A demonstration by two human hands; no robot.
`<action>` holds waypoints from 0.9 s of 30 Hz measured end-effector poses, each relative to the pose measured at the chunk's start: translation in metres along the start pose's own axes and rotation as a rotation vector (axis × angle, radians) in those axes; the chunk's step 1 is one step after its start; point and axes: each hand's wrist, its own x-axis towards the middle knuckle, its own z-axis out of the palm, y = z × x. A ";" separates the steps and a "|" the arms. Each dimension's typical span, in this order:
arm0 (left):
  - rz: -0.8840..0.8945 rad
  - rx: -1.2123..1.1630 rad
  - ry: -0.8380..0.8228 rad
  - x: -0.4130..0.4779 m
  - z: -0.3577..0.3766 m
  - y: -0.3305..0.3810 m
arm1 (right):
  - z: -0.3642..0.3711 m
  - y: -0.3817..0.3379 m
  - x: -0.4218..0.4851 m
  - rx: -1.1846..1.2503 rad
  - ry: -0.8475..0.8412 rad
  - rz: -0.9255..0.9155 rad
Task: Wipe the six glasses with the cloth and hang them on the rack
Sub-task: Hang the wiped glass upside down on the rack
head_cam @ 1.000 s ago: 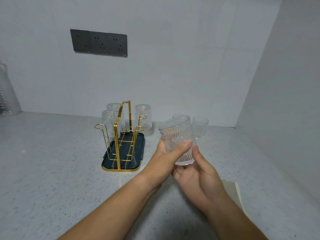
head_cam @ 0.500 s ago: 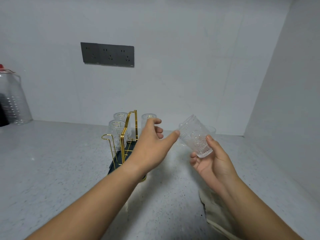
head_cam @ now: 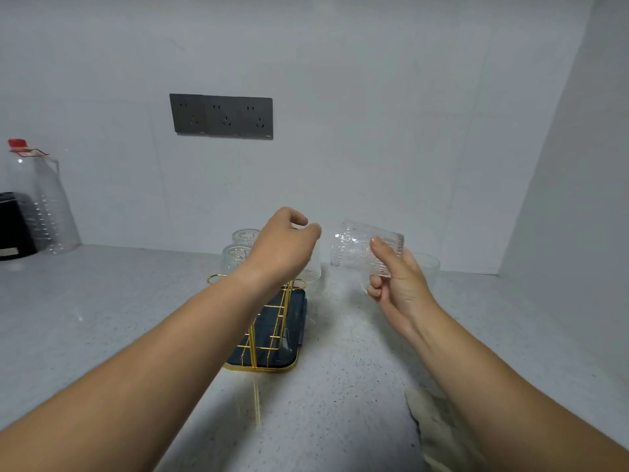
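On the counter (head_cam: 102, 318), 9 o'clock edge: a black pot (head_cam: 13, 226) and a bottle (head_cam: 44, 202); on the wall at 12, a socket panel (head_cam: 221, 116). Centre: the rack (head_cam: 272, 335), three upturned glasses (head_cam: 233, 264) at its 12 o'clock end, left hand (head_cam: 282, 250) over its handle, fingers curled, grip not discernible. At the rack's 2 o'clock: one glass (head_cam: 357, 248), tilted, pinched between thumb and fingers of the right hand (head_cam: 398, 287); tumbler (head_cam: 427, 267) just behind, cloth (head_cam: 439, 434) at 5.
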 end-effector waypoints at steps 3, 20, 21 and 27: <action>-0.018 -0.005 0.013 0.008 -0.009 0.002 | 0.006 0.003 0.014 -0.246 0.012 -0.100; -0.174 -0.174 -0.115 0.033 -0.005 -0.018 | 0.056 0.003 0.076 -1.150 -0.260 -0.341; -0.189 -0.181 -0.121 0.033 -0.003 -0.020 | 0.058 0.004 0.077 -1.174 -0.277 -0.338; -0.248 -0.298 -0.055 0.030 0.007 -0.030 | 0.067 0.016 0.081 -1.300 -0.325 -0.350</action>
